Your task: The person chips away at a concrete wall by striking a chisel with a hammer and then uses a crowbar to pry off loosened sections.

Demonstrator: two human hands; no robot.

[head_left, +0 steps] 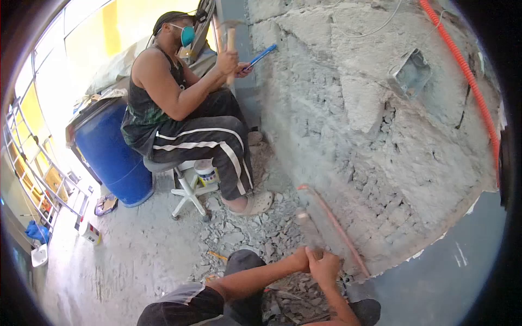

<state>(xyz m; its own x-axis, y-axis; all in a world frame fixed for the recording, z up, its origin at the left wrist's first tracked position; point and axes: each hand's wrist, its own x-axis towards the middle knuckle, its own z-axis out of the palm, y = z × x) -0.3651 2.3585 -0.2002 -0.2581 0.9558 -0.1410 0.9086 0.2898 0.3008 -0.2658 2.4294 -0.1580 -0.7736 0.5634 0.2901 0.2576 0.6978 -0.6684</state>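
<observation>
Chipping at the stripped masonry wall [380, 141] looks to be the step in hand, judging by the motion blur ahead of the fists. The left hand [300, 261] and right hand [327, 267] sit pressed together, both closed tight around the shaft of a striking tool [310, 225], which rises from them toward the wall as a grey smear. Its head is too blurred to name. Just beyond the hands a thin reddish pipe [340, 231] runs down the wall's lower edge, so the next blow, in my judgement, calls for aim clear of it and a firm 2-handed grip. Rubble [255, 233] lies just left of the hands. Well above and left of them, another person [179, 108] on a stool [185, 187] holds a hammer [230, 41] and a blue chisel [262, 55] to the same wall.
</observation>
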